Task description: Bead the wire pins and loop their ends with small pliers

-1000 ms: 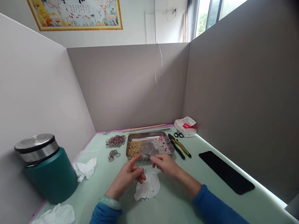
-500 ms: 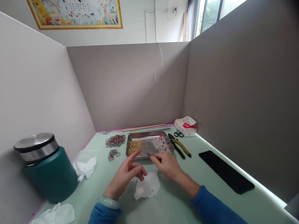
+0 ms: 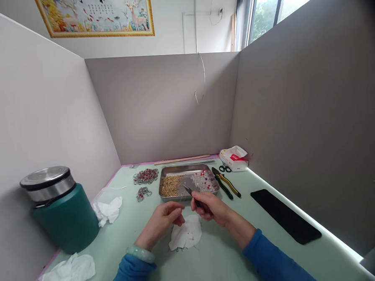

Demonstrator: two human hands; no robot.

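My right hand (image 3: 212, 208) is closed round small needle-nose pliers (image 3: 189, 190), whose narrow metal tips point up and left over the tray. My left hand (image 3: 167, 219), with a pale bangle at the wrist, has thumb and forefinger brought together just left of the pliers. Faint thin lines rise near those fingertips; what they pinch is too fine to make out. Beyond both hands lies a metal tray (image 3: 178, 198) with gold beads (image 3: 171, 185) at its left and clear and red beads (image 3: 203, 180) at its right. Beneath the hands is a crumpled white tissue (image 3: 187, 232).
Left of the tray lie two heaps of red-and-silver beaded pieces (image 3: 146, 176). To its right are yellow-black pliers (image 3: 226, 183), scissors (image 3: 224, 168) and a tissue pack (image 3: 234, 158). A green flask (image 3: 66, 218) stands left; a black slab (image 3: 285, 216) lies right. Grey partitions enclose the table.
My left forefinger, stretched out before, has drawn back to the thumb. My right hand has turned the needle-nose pliers so the tips point more upward.
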